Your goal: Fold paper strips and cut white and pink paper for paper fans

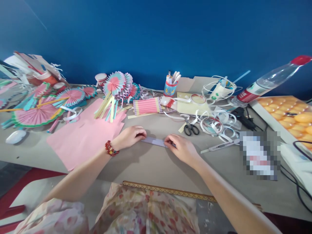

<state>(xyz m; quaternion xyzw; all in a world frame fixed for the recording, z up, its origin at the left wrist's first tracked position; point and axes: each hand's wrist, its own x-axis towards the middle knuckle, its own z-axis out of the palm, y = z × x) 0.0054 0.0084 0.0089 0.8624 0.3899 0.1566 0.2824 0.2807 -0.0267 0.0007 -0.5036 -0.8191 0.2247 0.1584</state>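
Note:
A narrow lavender paper strip [154, 141] stretches between my two hands, low over the grey table. My left hand [129, 137] pinches its left end, and a red bead bracelet circles that wrist. At the other end, my right hand [181, 148] has its fingers closed on the strip. Behind the hands lies a pleated pink, yellow and lavender paper piece [147, 106]. Black-handled scissors [191, 128] rest just beyond my right hand. Pink paper sheets [84, 136] spread out to the left of my left hand.
Folded paper rosettes [114, 84] and fans [40, 115] crowd the back left, near a white mouse [16, 137]. A pen cup [170, 87] stands by the blue wall. To the right are tape rolls [212, 125], a utility knife [220, 146], a tilted bottle [270, 83] and cables.

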